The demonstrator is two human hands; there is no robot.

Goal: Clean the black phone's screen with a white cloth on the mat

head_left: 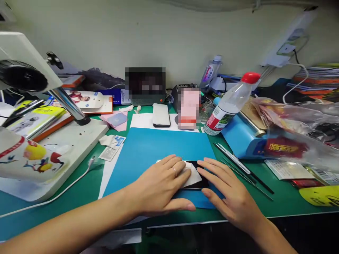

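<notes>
A dark-faced phone with a light rim lies flat on the blue mat, in front of me. Under the fingers of my left hand a folded white wipe is pressed against the phone's face; this hand wears a ring and covers the phone's left part. My right hand spans the phone's right end, fingertips at its far edge and thumb at its near edge. Just right of that hand lie metal tweezers and thin dark tools.
A red-capped bottle leans at the right, beside a blue device and plastic bags. Behind the mat lies another phone. At left stand a white stand base and a printed cup; a white cable crosses the table.
</notes>
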